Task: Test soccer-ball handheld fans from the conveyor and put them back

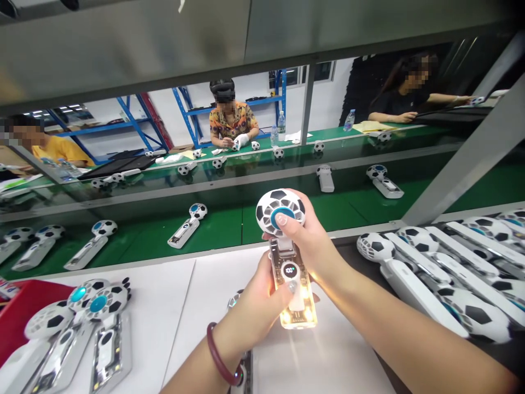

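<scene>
Both my hands grip one handheld fan (293, 284) with a round head patterned like a black-and-white football. Its clear-fronted handle glows warm yellow, and a small round display on it reads 100. My left hand (262, 303) wraps the handle, its thumb lying just below the display. Around the ball head is my right hand (305, 230), with the thumb pressed on the blue disc in the middle. Below my left forearm lies another fan (235, 298), mostly hidden by the arm.
Several like fans (98, 312) lie at left beside a red bin (24, 312). More fill a black tray (414, 290) at right. Beyond the white worktop (176, 306), fans ride a green conveyor (229, 219). A metal post (463, 148) slants at right. Several people sit across.
</scene>
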The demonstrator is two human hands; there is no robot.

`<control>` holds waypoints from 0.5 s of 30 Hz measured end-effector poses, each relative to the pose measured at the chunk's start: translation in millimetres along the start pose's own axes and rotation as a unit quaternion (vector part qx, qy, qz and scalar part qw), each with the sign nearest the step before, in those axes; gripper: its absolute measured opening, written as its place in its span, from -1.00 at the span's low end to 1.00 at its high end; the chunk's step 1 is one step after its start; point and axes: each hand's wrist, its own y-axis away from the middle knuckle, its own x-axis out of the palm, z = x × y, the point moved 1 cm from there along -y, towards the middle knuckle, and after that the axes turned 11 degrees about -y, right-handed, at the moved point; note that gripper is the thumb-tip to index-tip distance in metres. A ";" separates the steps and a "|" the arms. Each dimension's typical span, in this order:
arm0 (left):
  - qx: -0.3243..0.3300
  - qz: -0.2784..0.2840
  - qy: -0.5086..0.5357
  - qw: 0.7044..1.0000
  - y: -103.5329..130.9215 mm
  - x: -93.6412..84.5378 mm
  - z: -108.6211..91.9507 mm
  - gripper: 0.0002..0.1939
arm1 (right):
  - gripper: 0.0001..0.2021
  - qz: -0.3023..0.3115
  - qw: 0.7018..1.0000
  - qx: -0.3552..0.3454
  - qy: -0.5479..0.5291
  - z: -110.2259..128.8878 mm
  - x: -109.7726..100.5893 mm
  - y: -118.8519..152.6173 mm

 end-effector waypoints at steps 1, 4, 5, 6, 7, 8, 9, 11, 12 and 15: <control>-0.003 0.001 0.001 1.000 -0.1 0.5 -0.4 -0.48 | -0.49 -0.002 1.000 0.000 -0.003 -0.3 0.1 -0.1; -0.010 0.002 0.001 1.000 0.4 1.7 -2.9 -0.47 | -0.50 -0.005 1.000 -0.006 -0.013 -1.2 0.2 -0.7; -0.013 0.002 -0.001 1.000 1.0 1.7 -3.9 -0.46 | -0.50 -0.005 1.000 -0.008 -0.016 -1.4 0.1 -0.7; -0.017 0.001 -0.004 1.000 1.7 1.5 -4.9 -0.45 | -0.50 -0.004 1.000 -0.010 -0.018 -1.5 0.1 -0.5; -0.022 0.001 -0.009 1.000 2.6 1.1 -5.9 -0.45 | -0.50 -0.002 1.000 -0.013 -0.021 -1.4 0.1 -0.2; -0.025 0.001 -0.014 1.000 3.5 0.5 -6.7 -0.46 | -0.50 0.000 1.000 -0.016 -0.024 -1.0 0.3 0.4; -0.029 0.005 -0.018 0.999 4.3 0.0 -7.5 -0.46 | -0.51 0.003 0.999 -0.018 -0.026 -0.5 0.6 1.2; -0.030 0.018 -0.018 0.999 5.5 -0.6 -8.5 -0.46 | -0.52 0.008 1.000 -0.019 -0.022 0.9 1.6 3.2; -0.027 0.022 -0.019 0.999 6.0 -0.6 -8.8 -0.45 | -0.51 0.007 1.000 -0.020 -0.018 1.7 2.1 4.3; -0.015 0.021 -0.029 0.999 7.5 -0.3 -8.8 -0.43 | -0.50 -0.002 1.000 -0.025 -0.001 3.7 3.2 7.4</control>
